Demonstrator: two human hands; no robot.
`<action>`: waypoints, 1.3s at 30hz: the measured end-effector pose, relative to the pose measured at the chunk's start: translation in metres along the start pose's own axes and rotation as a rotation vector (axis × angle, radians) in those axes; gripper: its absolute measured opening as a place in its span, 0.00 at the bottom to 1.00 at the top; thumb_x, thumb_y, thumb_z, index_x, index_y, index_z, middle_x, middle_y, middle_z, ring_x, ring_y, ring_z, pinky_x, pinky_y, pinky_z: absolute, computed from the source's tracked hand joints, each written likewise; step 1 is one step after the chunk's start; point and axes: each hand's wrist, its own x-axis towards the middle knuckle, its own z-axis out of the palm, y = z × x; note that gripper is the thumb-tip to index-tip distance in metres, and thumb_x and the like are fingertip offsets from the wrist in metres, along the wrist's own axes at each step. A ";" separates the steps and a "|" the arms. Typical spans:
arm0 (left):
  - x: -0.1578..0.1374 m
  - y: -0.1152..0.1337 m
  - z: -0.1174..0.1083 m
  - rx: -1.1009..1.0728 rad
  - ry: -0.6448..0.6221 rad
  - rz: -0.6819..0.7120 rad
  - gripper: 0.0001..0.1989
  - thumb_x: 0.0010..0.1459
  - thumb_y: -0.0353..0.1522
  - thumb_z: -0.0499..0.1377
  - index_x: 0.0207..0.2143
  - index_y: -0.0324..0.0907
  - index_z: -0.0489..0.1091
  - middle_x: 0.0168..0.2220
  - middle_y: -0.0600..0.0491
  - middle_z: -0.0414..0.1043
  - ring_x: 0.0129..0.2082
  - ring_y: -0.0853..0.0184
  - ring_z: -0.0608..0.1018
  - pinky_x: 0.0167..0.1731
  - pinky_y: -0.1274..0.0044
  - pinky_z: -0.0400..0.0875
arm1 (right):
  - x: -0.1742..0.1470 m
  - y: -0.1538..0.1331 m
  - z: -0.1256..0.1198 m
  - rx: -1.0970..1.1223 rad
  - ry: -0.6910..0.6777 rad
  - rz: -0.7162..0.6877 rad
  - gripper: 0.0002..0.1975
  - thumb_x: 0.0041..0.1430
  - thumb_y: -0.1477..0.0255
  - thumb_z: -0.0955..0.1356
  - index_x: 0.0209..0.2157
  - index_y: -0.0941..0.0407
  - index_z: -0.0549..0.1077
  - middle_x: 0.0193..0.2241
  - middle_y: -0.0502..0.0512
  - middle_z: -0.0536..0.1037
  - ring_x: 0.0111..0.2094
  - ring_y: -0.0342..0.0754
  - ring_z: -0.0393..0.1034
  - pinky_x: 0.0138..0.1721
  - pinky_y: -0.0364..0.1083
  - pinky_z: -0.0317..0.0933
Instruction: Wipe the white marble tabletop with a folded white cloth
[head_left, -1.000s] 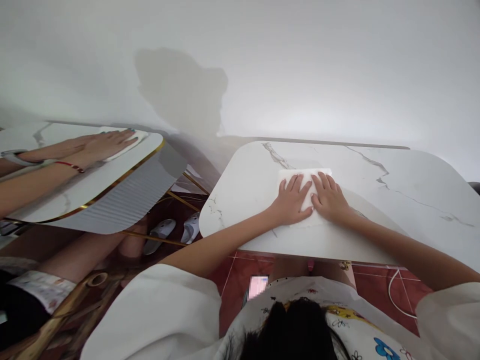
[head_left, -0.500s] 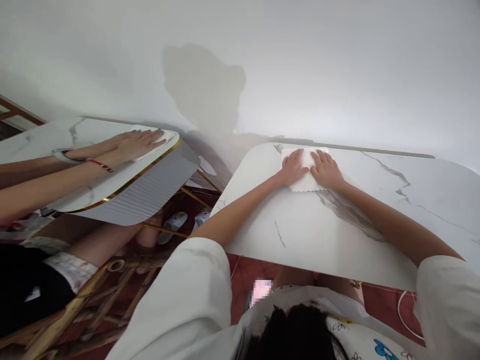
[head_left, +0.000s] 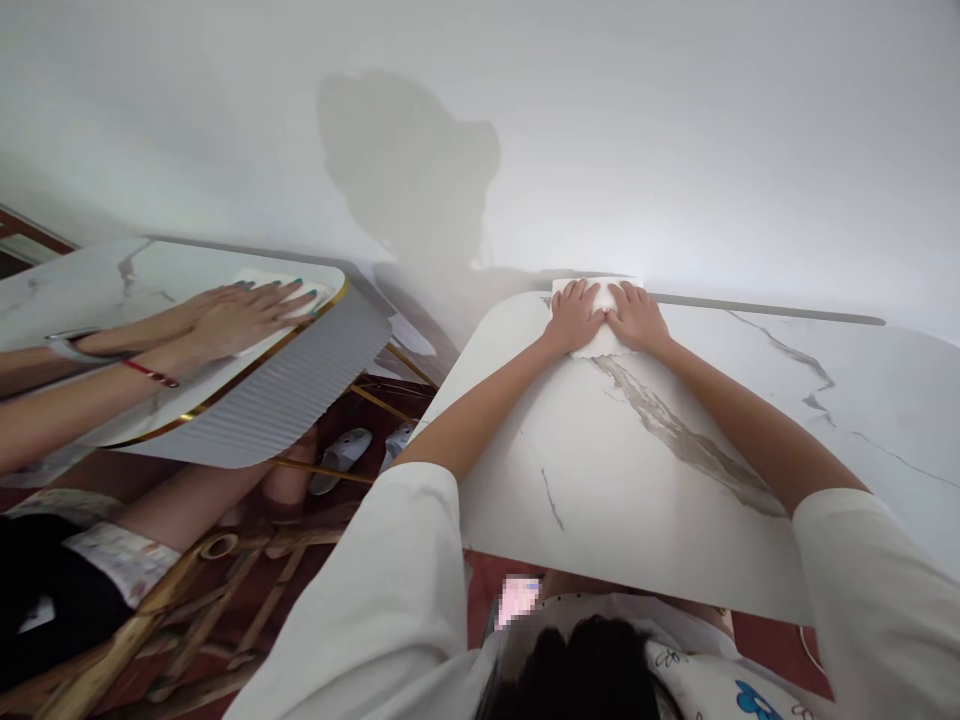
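Observation:
A white cloth (head_left: 609, 345) with a wavy edge, perhaps a paper wipe, lies at the far edge of a white marble-patterned table (head_left: 510, 440), close to the wall. My left hand (head_left: 574, 318) rests flat on the cloth's left part, fingers stretched forward. Beside it, my right hand (head_left: 637, 317) presses on the right part, its fingers also extended. The two thumbs nearly meet over the middle of the cloth. Between and beneath the palms, some of the cloth is hidden.
On the left, a co-worker's hands (head_left: 244, 315) lie on another white cloth (head_left: 259, 278) on a second gold-edged table (head_left: 82, 290). A white wall (head_left: 675, 150) rises behind both tables. A wooden chair (head_left: 225, 600) and clogs (head_left: 341, 460) are low at left.
My hands and the white cloth have slid away from me to the table's far edge. The co-worker's hands have drawn back a little to the left. The view has shifted slightly.

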 end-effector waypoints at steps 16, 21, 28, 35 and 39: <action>-0.054 0.010 -0.011 0.021 -0.052 0.021 0.29 0.64 0.38 0.43 0.65 0.36 0.50 0.67 0.42 0.47 0.67 0.50 0.47 0.63 0.57 0.41 | -0.048 -0.028 -0.005 -0.038 -0.011 0.040 0.29 0.64 0.66 0.53 0.64 0.60 0.52 0.66 0.63 0.51 0.64 0.60 0.46 0.59 0.57 0.48; -0.109 0.023 -0.017 0.045 -0.031 0.017 0.29 0.64 0.39 0.44 0.65 0.37 0.51 0.67 0.40 0.47 0.67 0.48 0.47 0.62 0.54 0.43 | -0.094 -0.046 -0.014 -0.014 -0.021 -0.030 0.29 0.64 0.65 0.54 0.64 0.59 0.53 0.66 0.62 0.52 0.65 0.60 0.46 0.59 0.57 0.49; -0.166 0.039 -0.032 0.054 -0.086 0.014 0.30 0.64 0.40 0.46 0.65 0.36 0.50 0.67 0.38 0.45 0.67 0.46 0.46 0.61 0.53 0.44 | -0.142 -0.067 -0.022 -0.007 -0.054 -0.050 0.29 0.64 0.65 0.54 0.64 0.60 0.54 0.66 0.62 0.52 0.65 0.61 0.46 0.60 0.57 0.50; -0.216 0.048 -0.042 0.069 -0.069 0.024 0.30 0.63 0.39 0.47 0.65 0.36 0.51 0.67 0.38 0.46 0.67 0.46 0.48 0.61 0.52 0.47 | -0.186 -0.093 -0.029 -0.019 -0.068 -0.042 0.29 0.64 0.65 0.54 0.65 0.59 0.54 0.66 0.61 0.52 0.65 0.61 0.47 0.60 0.59 0.50; -0.239 0.050 -0.047 0.077 -0.065 0.008 0.31 0.62 0.39 0.47 0.65 0.35 0.52 0.66 0.37 0.48 0.66 0.45 0.49 0.60 0.52 0.48 | -0.202 -0.107 -0.033 -0.017 -0.082 -0.050 0.29 0.64 0.65 0.55 0.65 0.57 0.54 0.66 0.60 0.52 0.65 0.61 0.47 0.60 0.58 0.50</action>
